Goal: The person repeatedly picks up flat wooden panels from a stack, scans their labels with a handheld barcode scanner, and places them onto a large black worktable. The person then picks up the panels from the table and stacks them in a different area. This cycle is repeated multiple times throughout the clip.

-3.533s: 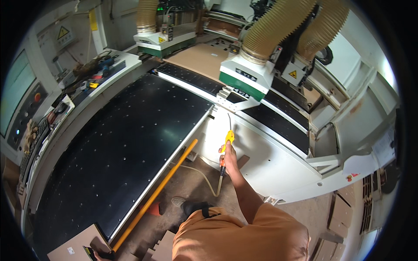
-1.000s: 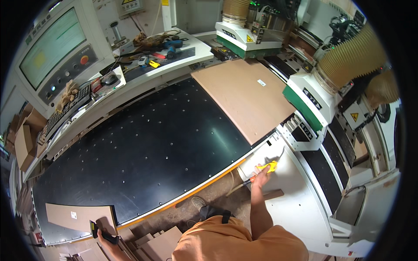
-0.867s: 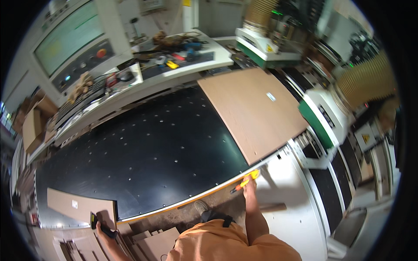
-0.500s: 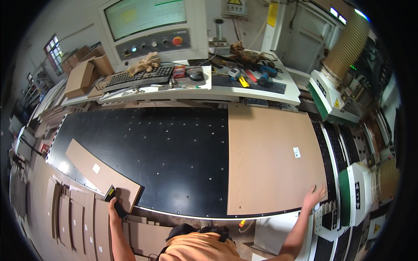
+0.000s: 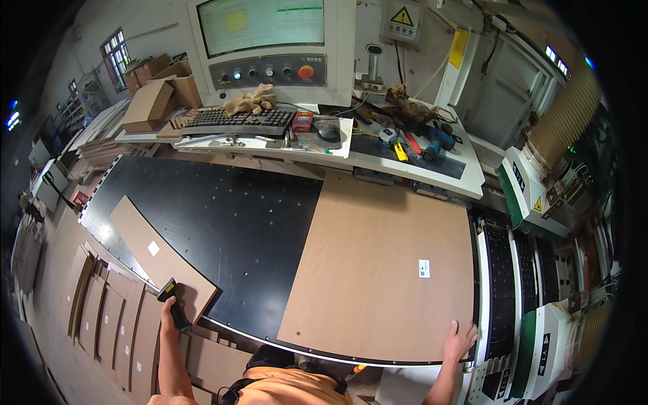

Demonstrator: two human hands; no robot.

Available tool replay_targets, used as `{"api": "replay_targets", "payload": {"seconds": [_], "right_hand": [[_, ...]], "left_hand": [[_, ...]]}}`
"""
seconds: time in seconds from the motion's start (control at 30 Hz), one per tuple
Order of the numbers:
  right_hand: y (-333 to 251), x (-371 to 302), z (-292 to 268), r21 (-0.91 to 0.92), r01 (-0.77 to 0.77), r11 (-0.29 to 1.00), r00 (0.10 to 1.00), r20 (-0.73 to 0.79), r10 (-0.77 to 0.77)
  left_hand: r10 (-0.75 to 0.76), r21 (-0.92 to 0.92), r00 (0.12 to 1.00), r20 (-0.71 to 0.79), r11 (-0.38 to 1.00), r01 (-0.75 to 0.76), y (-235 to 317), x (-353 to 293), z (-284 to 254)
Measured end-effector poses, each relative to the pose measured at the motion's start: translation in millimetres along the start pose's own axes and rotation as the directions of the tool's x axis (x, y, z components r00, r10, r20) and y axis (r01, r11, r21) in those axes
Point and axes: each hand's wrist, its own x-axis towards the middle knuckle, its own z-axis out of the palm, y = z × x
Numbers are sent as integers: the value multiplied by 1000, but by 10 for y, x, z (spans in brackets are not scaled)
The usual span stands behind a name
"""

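Twelve o'clock is straight ahead of the person. The left hand has its fingers wrapped around the handle of a black scanner. The scanner's top end tips toward eleven o'clock and its handle runs down toward five. It is over the near end of a small brown board; I cannot tell if the two touch. This board is long and thin, and it lies from eleven to five o'clock on the black table. Its white sticker is near twelve o'clock from the left hand.

The right hand is open, with its fingers a bit apart, at the near right corner of a big brown board. Most of that board spreads out toward ten o'clock from this hand. Its white label is at eleven o'clock from the right hand and at three o'clock from the scanner, so the right hand is much nearer to it. The big board's two sides look almost the same, so its long way is hard to tell. A white and green machine part is at three o'clock from the right hand.
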Motion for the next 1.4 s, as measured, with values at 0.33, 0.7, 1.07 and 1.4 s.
{"api": "replay_targets", "payload": {"seconds": [0.33,0.7,1.07,1.4], "right_hand": [[-97,-701,-375,76,54,996,997,59,-59],[-375,-456,-307,247,210,946,955,155,-253],[-2653,-1689,-622,838,-50,544,861,312,-401],[-3248,-1329,28,709,-698,-96,710,669,-222]], "left_hand": [[5,-29,998,-55,1000,-7,-162,162,-192],[31,-89,999,-22,995,-33,163,-41,85],[119,-159,946,302,985,-73,98,-876,1970],[259,-127,938,231,964,-235,82,-411,1575]]}}
